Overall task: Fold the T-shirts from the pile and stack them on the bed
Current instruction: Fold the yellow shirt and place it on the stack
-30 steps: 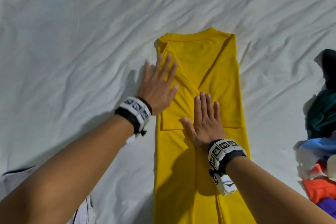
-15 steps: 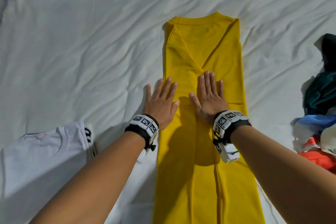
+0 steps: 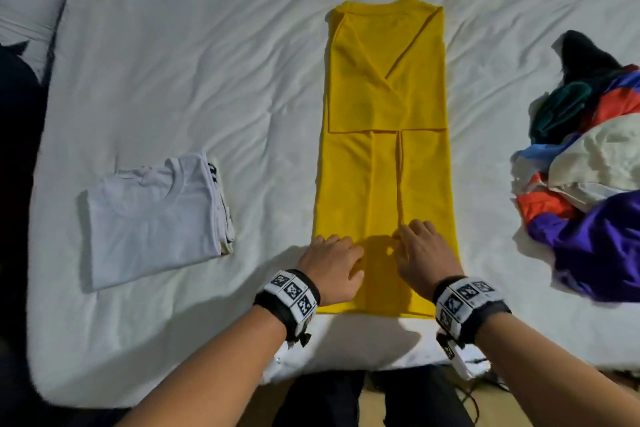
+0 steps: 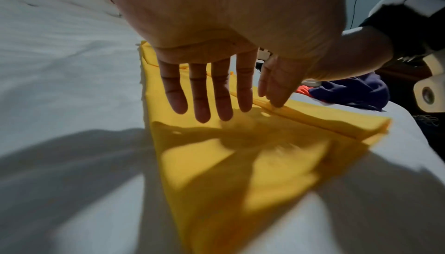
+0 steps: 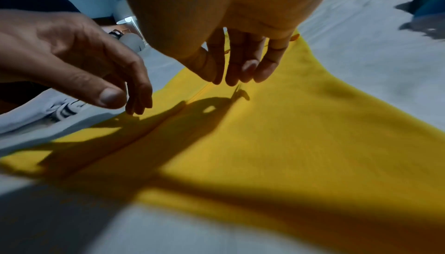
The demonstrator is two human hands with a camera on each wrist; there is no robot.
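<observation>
Looking down, I am seeing the yellow T-shirt (image 3: 384,156) lying in a long folded strip on the white bed (image 3: 207,62), and my left hand (image 3: 332,267) and right hand (image 3: 420,258) are hovering over its near end with loose fingers, holding nothing, between the folded white T-shirt (image 3: 152,218) and the pile (image 3: 588,156).

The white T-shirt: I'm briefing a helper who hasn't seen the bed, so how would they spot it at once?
On the white bed, look left of the long yellow T-shirt in the middle. The white T-shirt lies there as a folded rectangle, collar up. It is the only folded, finished garment; the pile of coloured clothes at the right edge is crumpled.
</observation>
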